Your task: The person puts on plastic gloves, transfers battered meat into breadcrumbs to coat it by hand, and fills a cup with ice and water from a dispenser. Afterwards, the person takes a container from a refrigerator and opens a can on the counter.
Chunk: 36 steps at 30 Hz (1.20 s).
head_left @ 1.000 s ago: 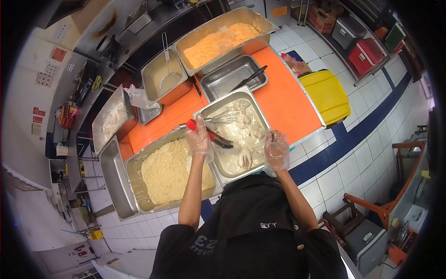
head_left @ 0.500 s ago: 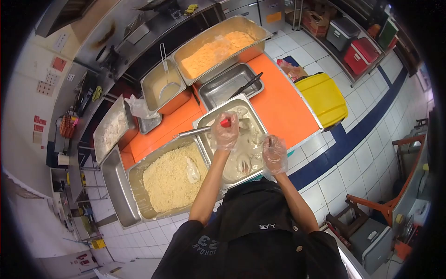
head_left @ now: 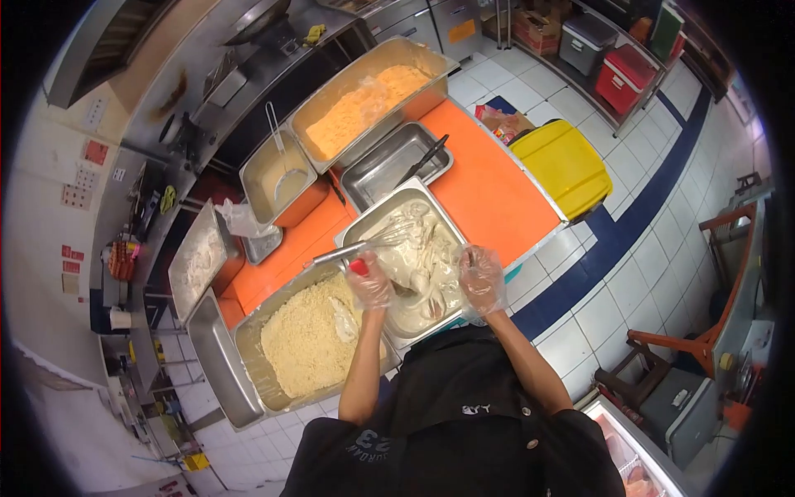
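Observation:
In the head view, my gloved left hand (head_left: 370, 282) is closed around a utensil with a red handle end (head_left: 358, 267); its working end is not clear. It is over the left rim of a metal tray (head_left: 441, 207) of pale, wet batter with coated pieces (head_left: 426, 286) in it. A whisk (head_left: 341, 252) lies across that tray, wires in the batter, handle past the left rim. My gloved right hand (head_left: 483, 282) is at the tray's right rim, fingers curled and apparently gripping it. To the left, a deep pan of pale crumbs (head_left: 302, 344) holds one coated piece (head_left: 344, 321).
Behind are a pan of orange breading (head_left: 364, 116), a container with a strainer (head_left: 286, 186), and a shallow metal pan (head_left: 373, 170) with a black-handled tool (head_left: 426, 157). The orange table (head_left: 489, 186) has a yellow-lidded bin (head_left: 567, 170) at its right. A pan of whitish contents (head_left: 199, 265) stands left.
My left hand has moved left and down with the red-handled utensil, from over the batter to the left rim. The whisk's wires now show. My right hand stays at the right rim.

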Motion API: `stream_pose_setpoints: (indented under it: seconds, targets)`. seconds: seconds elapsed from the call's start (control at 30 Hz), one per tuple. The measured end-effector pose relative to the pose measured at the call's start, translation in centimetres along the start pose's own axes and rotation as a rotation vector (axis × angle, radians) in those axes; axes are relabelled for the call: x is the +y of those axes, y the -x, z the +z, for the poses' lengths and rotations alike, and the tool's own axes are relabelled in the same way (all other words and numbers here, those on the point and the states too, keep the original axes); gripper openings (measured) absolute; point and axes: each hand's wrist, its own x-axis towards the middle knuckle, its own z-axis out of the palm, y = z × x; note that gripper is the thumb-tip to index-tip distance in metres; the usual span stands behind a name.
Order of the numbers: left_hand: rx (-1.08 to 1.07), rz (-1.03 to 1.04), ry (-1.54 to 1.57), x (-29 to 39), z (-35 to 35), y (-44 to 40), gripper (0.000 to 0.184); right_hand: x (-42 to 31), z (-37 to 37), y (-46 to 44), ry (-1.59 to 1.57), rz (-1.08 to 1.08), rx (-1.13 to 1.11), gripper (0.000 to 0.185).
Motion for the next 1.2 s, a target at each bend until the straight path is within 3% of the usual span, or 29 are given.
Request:
stream_pose_setpoints:
  seconds: [0.13, 0.2, 0.23, 0.3, 0.4, 0.43, 0.57, 0.63, 0.67, 0.73, 0.77, 0.83, 0.93, 1.0, 1.07, 1.1, 1.2]
  targets:
    - [0.260, -0.162, 0.200, 1.9, -4.7, -1.4, 0.047, 0.0, 0.1, -0.1, -0.002, 0.019, -0.036, 0.010]
    - [0.200, -0.100, 0.287, 2.4, -6.4, -1.6, 0.042, 0.4, 0.3, 0.2, 0.017, -0.002, -0.072, 0.010]
    - [0.198, 0.140, -0.005, 2.1, -6.7, -1.8, 0.037, 0.3, 0.3, 0.2, 0.022, 0.049, -0.112, 0.011]
    - [-0.113, 0.143, -0.082, 5.2, -8.7, -1.1, 0.021, 0.2, 0.4, -0.2, 0.028, 0.100, -0.142, 0.011]
    - [-0.197, 0.066, 0.096, 6.2, -9.9, 0.1, 0.012, 0.0, 0.0, 0.1, 0.069, 0.046, -0.089, 0.010]
    - [-0.247, 0.064, 0.030, 7.4, -10.3, 0.5, 0.009, -0.4, -0.2, 0.1, 0.054, 0.034, -0.074, 0.010]
    - [-0.278, 0.070, 0.220, 6.4, -6.5, 2.5, 0.008, -0.4, -0.1, 0.0, 0.043, 0.047, -0.077, 0.009]
    - [-0.307, 0.275, 0.058, 3.5, -3.4, 2.6, 0.016, -0.2, -0.2, -0.1, 0.049, 0.038, -0.102, 0.009]
    - [-0.305, 0.274, 0.057, 1.9, -2.1, 2.4, 0.016, -0.2, -0.3, 0.0, 0.057, 0.028, -0.124, 0.009]
    - [-0.064, 0.416, -0.156, 0.3, 0.3, 1.4, 0.026, 0.1, -0.1, 0.3, 0.070, 0.008, -0.122, 0.009]
    - [-0.070, 0.424, -0.141, 0.3, 1.0, 0.6, 0.026, 0.4, 0.0, 0.2, 0.085, -0.009, -0.112, 0.009]
    - [0.203, 0.013, 0.083, 1.6, 0.5, -1.3, 0.029, 0.2, -0.1, 0.4, 0.082, 0.015, -0.078, 0.009]
    - [0.046, -0.080, 0.015, 3.4, -1.4, -4.1, 0.029, 0.1, -0.1, 0.3, 0.026, 0.050, -0.081, 0.010]
    - [-0.050, -0.063, -0.013, 0.6, -2.1, -4.4, 0.025, 0.0, -0.1, 0.2, -0.016, 0.067, -0.112, 0.010]
    - [-0.145, 0.272, 0.314, 0.0, -3.1, -3.6, 0.020, -0.3, -0.4, 0.1, -0.025, 0.062, -0.089, 0.009]
    - [-0.190, 0.078, 0.302, 2.6, -4.6, -2.4, 0.016, -0.5, -0.5, 0.1, -0.026, 0.067, -0.087, 0.009]
    - [-0.240, 0.042, 0.266, 4.7, -5.6, -1.3, 0.010, -0.7, -0.4, 0.0, 0.015, 0.048, -0.074, 0.009]
